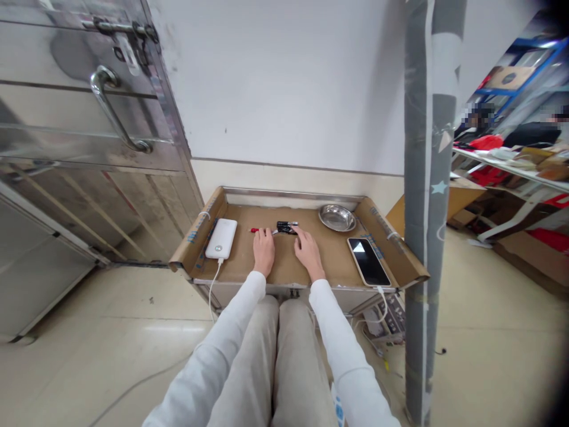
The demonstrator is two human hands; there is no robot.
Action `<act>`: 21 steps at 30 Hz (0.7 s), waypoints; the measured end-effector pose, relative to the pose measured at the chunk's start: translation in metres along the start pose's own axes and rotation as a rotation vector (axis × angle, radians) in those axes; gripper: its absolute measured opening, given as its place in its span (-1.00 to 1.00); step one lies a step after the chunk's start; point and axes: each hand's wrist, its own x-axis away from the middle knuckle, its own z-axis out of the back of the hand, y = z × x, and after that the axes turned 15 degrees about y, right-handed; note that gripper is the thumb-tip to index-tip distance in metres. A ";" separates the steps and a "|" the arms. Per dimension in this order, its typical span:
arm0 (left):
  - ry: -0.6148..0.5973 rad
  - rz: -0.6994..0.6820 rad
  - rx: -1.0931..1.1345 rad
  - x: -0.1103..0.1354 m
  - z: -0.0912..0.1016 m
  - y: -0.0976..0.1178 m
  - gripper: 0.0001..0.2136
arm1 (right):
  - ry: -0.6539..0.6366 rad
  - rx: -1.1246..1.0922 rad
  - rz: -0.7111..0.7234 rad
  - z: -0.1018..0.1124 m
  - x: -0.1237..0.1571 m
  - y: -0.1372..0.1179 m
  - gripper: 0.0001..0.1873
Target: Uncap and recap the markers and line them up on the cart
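My left hand [264, 252] rests over a slim pen-like thing, its fingers bent down around it. The red end [254, 230] sticks out to the left, and a pale end shows on the right. A small group of black items [284, 226] with pale markings lies just right of it; their exact kind is too small to make out. My right hand [306, 252] reaches to these black items, with its index finger stretched out and touching their right side. Its thumb is partly hidden. Both hands are above the brown cardboard-covered table [284, 270].
A white power bank [221, 239] with a cable lies on the left. On the right are a round metal dish [336, 217] and a phone [368, 261] with a cable. Raised cardboard flaps edge both sides. A wrapped grey pole [422, 237] stands right of the table.
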 end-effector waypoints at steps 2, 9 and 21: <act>0.011 0.064 -0.041 0.003 -0.001 -0.001 -0.79 | 0.020 0.069 -0.027 -0.005 0.001 0.005 -0.56; -0.102 -0.007 -0.178 -0.001 -0.003 0.002 -0.75 | -0.013 0.193 -0.043 -0.007 0.001 0.008 -0.64; -0.192 -0.278 0.078 -0.006 -0.009 0.008 -0.81 | 0.005 0.253 -0.018 -0.012 -0.002 0.009 -0.77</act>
